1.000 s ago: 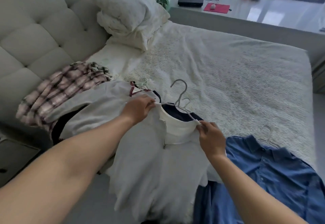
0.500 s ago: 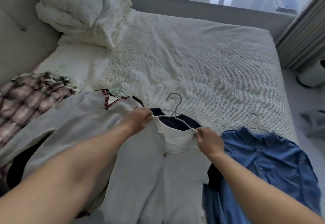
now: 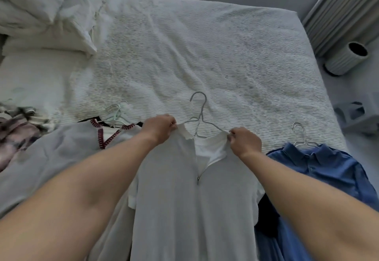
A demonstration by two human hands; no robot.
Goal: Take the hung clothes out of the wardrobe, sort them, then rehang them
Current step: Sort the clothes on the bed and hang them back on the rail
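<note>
The bed (image 3: 225, 55) carries pillows (image 3: 47, 10) at its head; nearer, a plaid garment (image 3: 14, 129), grey sweater (image 3: 61, 154), white zip top (image 3: 184, 199) and blue shirt (image 3: 328, 174).

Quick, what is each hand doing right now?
Left hand: closed, pinching the white top at its collar.
Right hand: closed, pinching the collar's other side.

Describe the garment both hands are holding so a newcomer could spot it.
On the bed, at its near edge, clothes lie in a row. The middle one, a white zip-neck top on a wire hanger, is pinched by left hand and right hand, between grey and blue.
</note>
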